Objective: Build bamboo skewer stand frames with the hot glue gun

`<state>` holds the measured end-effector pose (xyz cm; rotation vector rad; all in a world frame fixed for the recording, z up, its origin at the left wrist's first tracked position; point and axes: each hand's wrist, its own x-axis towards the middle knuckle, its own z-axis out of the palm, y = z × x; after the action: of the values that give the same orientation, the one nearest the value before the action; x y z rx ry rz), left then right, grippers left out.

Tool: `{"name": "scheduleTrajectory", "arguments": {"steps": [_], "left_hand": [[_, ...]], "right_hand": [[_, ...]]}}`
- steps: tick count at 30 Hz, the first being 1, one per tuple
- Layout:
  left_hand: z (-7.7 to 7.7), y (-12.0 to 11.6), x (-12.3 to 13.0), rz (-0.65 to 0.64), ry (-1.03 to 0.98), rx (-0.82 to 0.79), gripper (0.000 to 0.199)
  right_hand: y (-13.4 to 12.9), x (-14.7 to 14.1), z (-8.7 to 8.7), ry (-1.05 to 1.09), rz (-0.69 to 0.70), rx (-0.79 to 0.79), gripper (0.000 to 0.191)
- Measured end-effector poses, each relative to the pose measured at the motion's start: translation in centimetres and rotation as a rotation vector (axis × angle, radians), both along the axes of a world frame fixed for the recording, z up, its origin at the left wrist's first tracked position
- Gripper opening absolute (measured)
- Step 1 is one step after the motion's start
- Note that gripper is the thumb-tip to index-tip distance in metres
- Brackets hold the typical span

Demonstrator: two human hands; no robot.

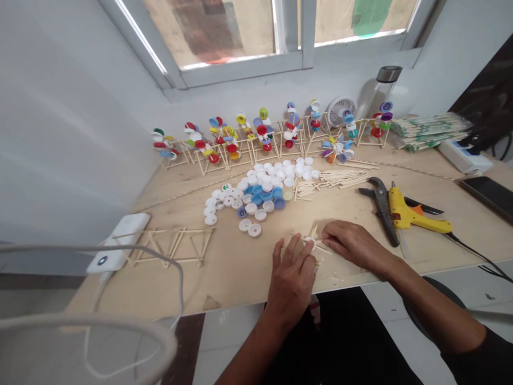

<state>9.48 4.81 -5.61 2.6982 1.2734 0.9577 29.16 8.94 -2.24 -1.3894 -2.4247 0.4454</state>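
Note:
Near the table's front edge lies a white bottle cap with thin wooden sticks spreading out from it. My left hand rests on the cap from the left, its fingertips pressing on the cap and a stick. On the right side, my right hand has its fingers pinched together at the end of one stick. The thumb of my right hand is mostly hidden. Behind my hands sit loose white caps, blue caps and a pile of short sticks.
A yellow glue gun and black pliers lie at the right, near a phone. Stick frames with coloured cap wheels line the back. Bare stick frames and a power strip are at the left.

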Motion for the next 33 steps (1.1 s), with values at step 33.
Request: {"name": "scheduleTrajectory", "arguments": {"steps": [33], "left_hand": [[3.5, -5.0, 1.8, 0.22, -1.158, -0.955, 0.029]], "right_hand": [[-8.5, -5.5, 0.7, 0.612, -0.387, 0.159, 0.007]]}}
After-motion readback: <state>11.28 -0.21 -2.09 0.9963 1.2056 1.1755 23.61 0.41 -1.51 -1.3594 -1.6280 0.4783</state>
